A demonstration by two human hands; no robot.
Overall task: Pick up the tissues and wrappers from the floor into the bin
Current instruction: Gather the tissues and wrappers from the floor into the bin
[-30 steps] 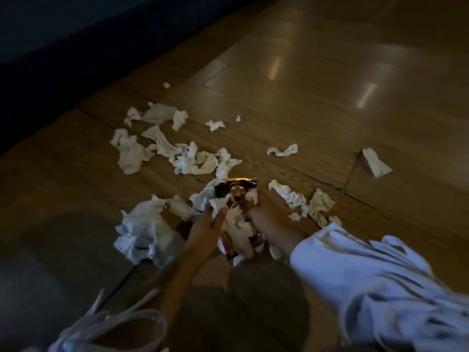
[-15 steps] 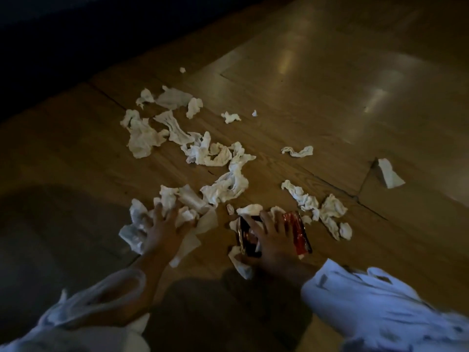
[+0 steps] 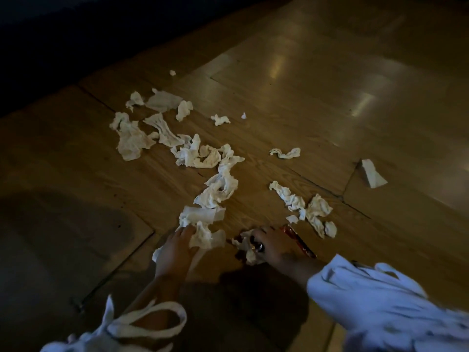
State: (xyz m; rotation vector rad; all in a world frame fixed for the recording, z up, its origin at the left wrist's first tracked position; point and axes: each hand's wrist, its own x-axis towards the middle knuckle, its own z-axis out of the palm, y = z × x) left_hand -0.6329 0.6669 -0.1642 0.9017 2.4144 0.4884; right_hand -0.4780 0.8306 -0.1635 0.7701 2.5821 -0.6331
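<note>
Head view, low over the wooden floor [image 3: 304,110]: at lower centre the left hand [image 3: 175,250] has its fingers curled into a tissue clump [image 3: 206,236], gripping it against the boards. Just to its right, the right hand [image 3: 272,246] is closed round a red wrapper [image 3: 300,243] and some white scraps, the red end poking out to the right. A white sleeve [image 3: 380,301] fills the lower right. More loose tissues [image 3: 193,154] trail from the centre to the upper left, and a folded tissue [image 3: 373,174] lies apart at right.
</note>
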